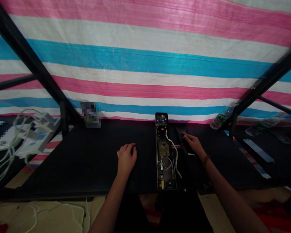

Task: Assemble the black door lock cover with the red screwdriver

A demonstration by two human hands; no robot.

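Both hands rest on black table (87, 161), opened door-lock body between them.

Striped tarp (145, 64) hangs behind. Lock body (165, 152) lies lengthwise, insides up, white wire (175, 152) trailing toward right fingers. Right hand (193, 144) fingers extended flat on a dark part (184, 139), not gripping. Left hand (126, 158) loosely curled, palm down, holding nothing, well left of lock. Plastic bottle (220, 118) beyond right fingers.

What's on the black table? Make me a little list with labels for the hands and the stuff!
left hand: curled, resting on the black table, holding nothing
right hand: fingers on a dark flat part; grip unclear
between hands: long opened lock body with a white wire
far right: plastic bottle
far left: white cables
behind: striped tarp
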